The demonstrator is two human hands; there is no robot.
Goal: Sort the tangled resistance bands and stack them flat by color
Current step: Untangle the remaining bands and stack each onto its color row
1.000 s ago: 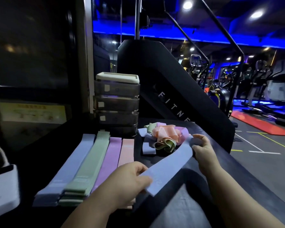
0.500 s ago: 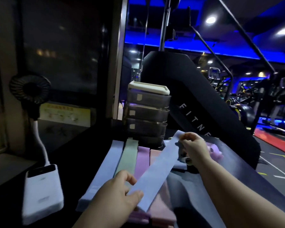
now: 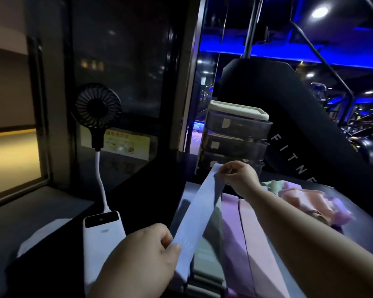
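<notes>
**A:** Obs., big to small. The dark desk (image 3: 142, 203) carries everything. Behind it stands a black padded machine shroud (image 3: 299, 117) lettered "FITNE". A stack of smoky grey plastic drawers (image 3: 235, 136) with a cream lid sits at the far edge.

**B:** Sorted bands?

**A:** Flat fabric, side by side, edges touching: sage-green strip (image 3: 209, 254), lilac strip (image 3: 233, 229), pink strip (image 3: 258, 244). A tangled heap of pink, green and lilac bands (image 3: 306, 201) lies to their right.

**B:** Band in work?

**A:** Pale blue flat fabric band (image 3: 199, 209), held straight over the rows' left side. Left hand (image 3: 142, 254): grip pinched on the near end. Right hand (image 3: 241, 175): grip pinched on the far end, by the drawers.

**B:** Other items?

**A:** White slab power bank (image 3: 103, 233) left of the rows. Small round black fan (image 3: 96, 106) on a white gooseneck rising from it.
</notes>
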